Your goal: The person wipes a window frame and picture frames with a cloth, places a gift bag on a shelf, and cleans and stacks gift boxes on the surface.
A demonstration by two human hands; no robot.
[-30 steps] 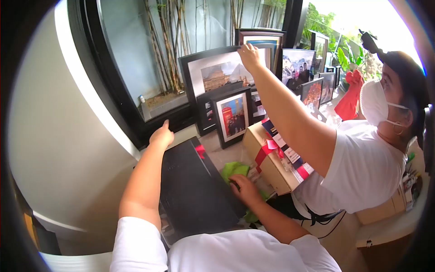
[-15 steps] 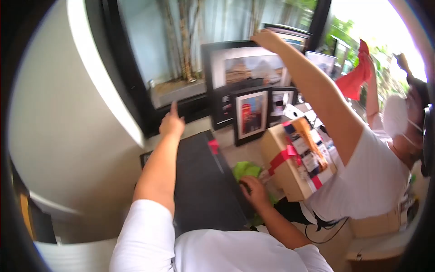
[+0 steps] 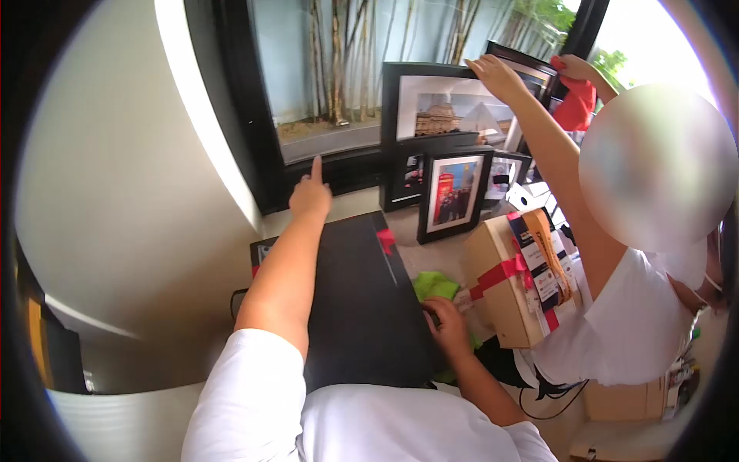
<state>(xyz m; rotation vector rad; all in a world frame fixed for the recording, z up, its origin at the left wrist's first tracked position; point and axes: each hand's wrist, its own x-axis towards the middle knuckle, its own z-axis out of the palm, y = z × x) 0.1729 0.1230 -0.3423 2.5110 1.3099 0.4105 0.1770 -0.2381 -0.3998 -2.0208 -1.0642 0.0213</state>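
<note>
The person's left hand [image 3: 310, 199] points one finger; the right hand [image 3: 450, 325] curls, grip unclear, by lower-centre green cloth [image 3: 436, 285], likely light, soft, best gathered mid-fold

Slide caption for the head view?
Left hand points toward window, right hand beside green cloth; co-worker touches large frame.

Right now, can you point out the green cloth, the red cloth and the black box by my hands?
Green cloth [image 3: 436, 285]: head view, its bunched upper part.
Red cloth [image 3: 573, 110]: head view, its hanging middle.
Black box [image 3: 356, 308]: head view, its flat top.
</note>
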